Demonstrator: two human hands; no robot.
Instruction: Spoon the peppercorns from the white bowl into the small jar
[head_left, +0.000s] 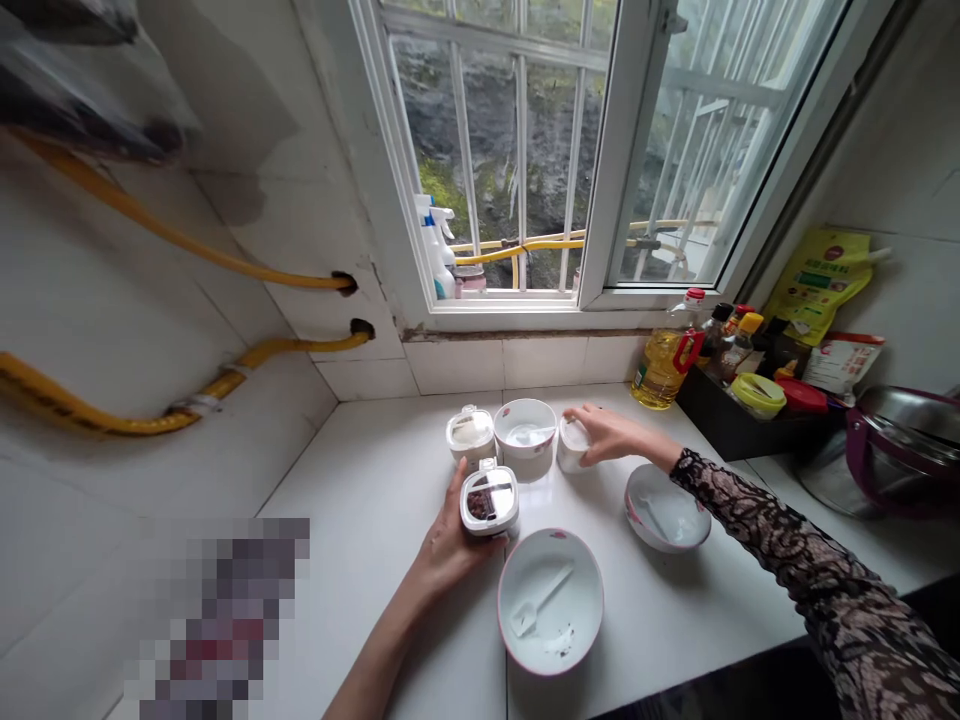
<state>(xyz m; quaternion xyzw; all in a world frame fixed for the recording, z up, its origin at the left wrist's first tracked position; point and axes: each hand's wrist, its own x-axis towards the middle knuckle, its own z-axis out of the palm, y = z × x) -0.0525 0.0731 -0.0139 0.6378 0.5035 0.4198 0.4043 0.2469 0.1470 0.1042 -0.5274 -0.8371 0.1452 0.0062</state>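
My left hand (457, 545) is wrapped round a clear-lidded spice jar (489, 500) with dark reddish-brown contents. Farther back, my right hand (611, 432) grips a white-lidded jar (573, 445) from its right side. Between the jars stands a white bowl (525, 430) with a pale spoon inside. Another lidded jar (470, 432) with pale contents sits left of that bowl. Nearest me, a larger pink-rimmed bowl (551, 640) holds a white plastic spoon (544, 600) and some dark specks. Below my right forearm, a third bowl (667, 510) also has a spoon in it.
An oil bottle (660, 365) with a red cap stands at the back right, beside a dark rack (720, 415) of seasoning bottles. A metal pot (892, 450) is at the far right. Behind the white counter (360, 480) is a barred window (517, 170); yellow hoses (292, 345) run along the left wall.
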